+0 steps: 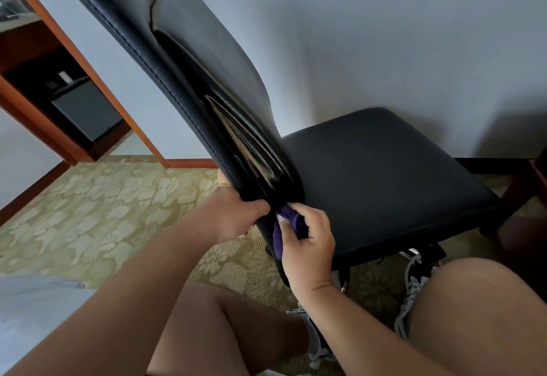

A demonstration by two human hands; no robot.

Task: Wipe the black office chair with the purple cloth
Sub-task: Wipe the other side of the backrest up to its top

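The black office chair (381, 180) stands in front of me, seen from the side, its tall backrest leaning up to the left and its seat stretching right. My left hand (233, 213) grips the lower edge of the backrest, thumb on the near side and fingers wrapped behind. My right hand (307, 242) holds the bunched purple cloth (285, 227) and presses it into the gap where the backrest meets the seat. Most of the cloth is hidden by my fingers and the chair.
A patterned yellow-green carpet (103, 213) covers the floor. A white wall (384, 35) is behind the chair. A wooden cabinet with a dark mini fridge (85, 115) stands at the left. My bare knees and shoes fill the bottom. Dark wooden furniture (529, 186) is at the right.
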